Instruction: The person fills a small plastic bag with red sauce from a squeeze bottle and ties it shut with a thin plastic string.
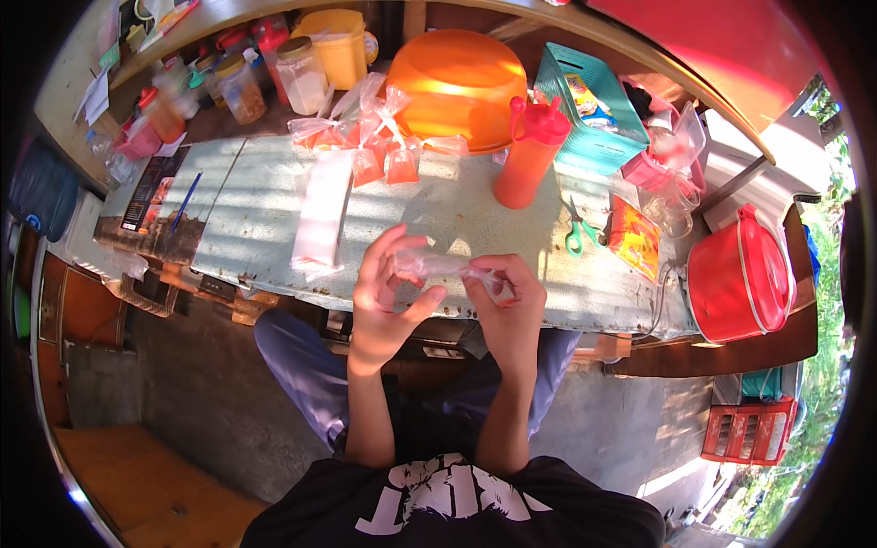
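A clear plastic bag, twisted narrow, stretches between my hands above the table. My right hand pinches its gathered part between thumb and fingers, with a loose end inside the curl of the hand. The bag's other end lies against the fingers of my left hand; that thumb stands apart, and whether the fingers grip is unclear. Behind my left hand lies a stack of clear plastic bags. Farther back are several tied bags of orange-red contents. Past my right hand stands a red-orange bottle.
Green-handled scissors and a yellow-orange packet lie right, near a red lidded container. A blue pen lies left. Behind are jars, an orange basin and a teal basket. A shelf edge overhangs the back.
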